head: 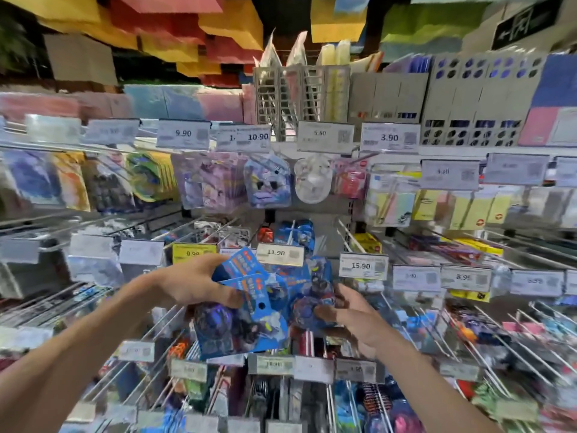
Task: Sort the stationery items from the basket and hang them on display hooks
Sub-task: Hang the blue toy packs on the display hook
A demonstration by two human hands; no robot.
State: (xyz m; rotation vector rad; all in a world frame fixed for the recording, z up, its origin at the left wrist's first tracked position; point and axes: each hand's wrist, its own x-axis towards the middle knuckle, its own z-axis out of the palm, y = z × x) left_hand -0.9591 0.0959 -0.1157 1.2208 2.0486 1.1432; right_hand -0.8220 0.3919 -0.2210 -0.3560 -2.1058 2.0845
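Observation:
My left hand (196, 284) grips a stack of blue blister-card packs (246, 307) by their top edge, thumb under and fingers over the cards. The packs hang down in front of the hook with the 11.90 tag (280, 254). My right hand (346, 314) reaches in from the right and pinches the lower part of another blue pack (312, 295) that hangs under that tag. More blue packs (296, 232) sit further back on the same hook. The basket is out of view. The picture is blurred.
Rows of long metal display hooks (468, 339) with price tags stick out toward me on all sides. Above hang purple character packs (267, 182), sticky notes (437, 207) and a grey rack of folders (299, 89). A 15.90 tag (363, 266) stands just right of my hands.

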